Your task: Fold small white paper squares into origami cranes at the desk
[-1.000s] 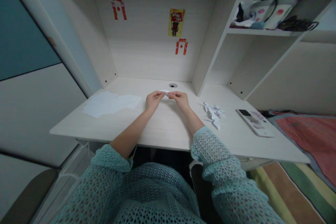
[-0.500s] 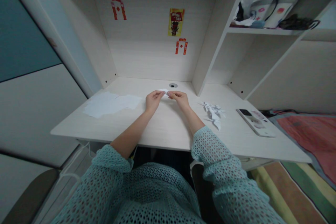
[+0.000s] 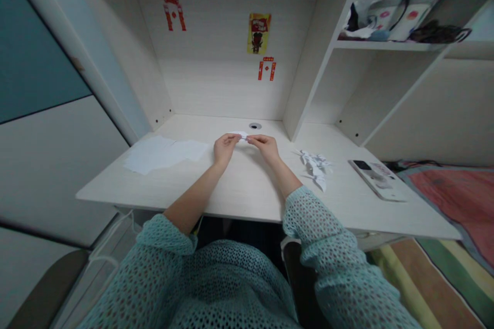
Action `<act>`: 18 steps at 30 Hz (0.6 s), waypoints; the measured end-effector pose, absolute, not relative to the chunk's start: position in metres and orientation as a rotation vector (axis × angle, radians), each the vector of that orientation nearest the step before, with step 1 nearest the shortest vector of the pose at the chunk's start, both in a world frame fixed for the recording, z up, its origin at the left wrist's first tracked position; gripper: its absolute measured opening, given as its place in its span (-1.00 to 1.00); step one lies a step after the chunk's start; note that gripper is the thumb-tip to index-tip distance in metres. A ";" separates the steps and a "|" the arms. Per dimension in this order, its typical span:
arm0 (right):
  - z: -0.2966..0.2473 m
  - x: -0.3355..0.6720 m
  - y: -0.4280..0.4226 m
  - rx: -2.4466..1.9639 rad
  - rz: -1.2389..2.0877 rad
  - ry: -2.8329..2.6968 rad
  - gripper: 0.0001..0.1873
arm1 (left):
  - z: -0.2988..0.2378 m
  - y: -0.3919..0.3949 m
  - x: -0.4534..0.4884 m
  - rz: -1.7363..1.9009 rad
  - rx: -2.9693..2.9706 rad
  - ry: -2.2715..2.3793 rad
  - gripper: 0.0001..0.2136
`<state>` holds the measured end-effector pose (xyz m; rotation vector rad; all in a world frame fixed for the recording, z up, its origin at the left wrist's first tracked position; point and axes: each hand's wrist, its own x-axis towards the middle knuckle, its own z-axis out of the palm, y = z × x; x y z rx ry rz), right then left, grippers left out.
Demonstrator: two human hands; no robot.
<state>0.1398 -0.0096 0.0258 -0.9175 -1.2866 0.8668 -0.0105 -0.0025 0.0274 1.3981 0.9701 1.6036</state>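
Observation:
Between my two hands is a small piece of white paper (image 3: 243,136), held just above the desk near its back. My left hand (image 3: 225,148) pinches its left side and my right hand (image 3: 265,146) pinches its right side, fingertips close together. The fingers cover part of the paper, so its exact folds cannot be made out. Flat white paper sheets (image 3: 162,154) lie overlapping on the desk to the left of my left hand. To the right of my right hand rests a small heap of folded or crumpled white paper pieces (image 3: 314,167).
A phone (image 3: 376,180) lies on the white desk (image 3: 243,190) at the right. Behind my hands a round cable hole (image 3: 255,126) opens in the desktop. Upright panels enclose the back, and a shelf (image 3: 389,45) with cups (image 3: 411,15) hangs at upper right.
Both hands stay at nearly the same place with the paper between them. The paper's visible part looks slightly different between the fingertips.

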 end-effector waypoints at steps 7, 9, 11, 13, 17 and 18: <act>0.027 0.137 -0.013 -0.937 0.824 -1.335 -0.70 | 0.021 0.002 -0.010 1.601 1.256 0.956 -0.78; 0.026 0.137 -0.013 -0.943 0.812 -1.362 -0.70 | 0.019 0.003 -0.010 1.617 1.256 0.949 -0.76; 0.026 0.136 -0.012 -0.946 0.808 -1.370 -0.70 | 0.017 0.003 -0.010 1.645 1.272 0.946 -0.75; 0.025 0.136 -0.011 -0.943 0.812 -1.353 -0.70 | 0.017 0.003 -0.010 1.666 1.281 0.952 -0.75; 0.025 0.135 -0.010 -0.928 0.830 -1.310 -0.71 | 0.017 0.002 -0.007 1.687 1.257 0.946 -0.76; 0.025 0.134 -0.011 -0.926 0.837 -1.304 -0.71 | 0.017 0.001 -0.006 1.694 1.252 0.939 -0.77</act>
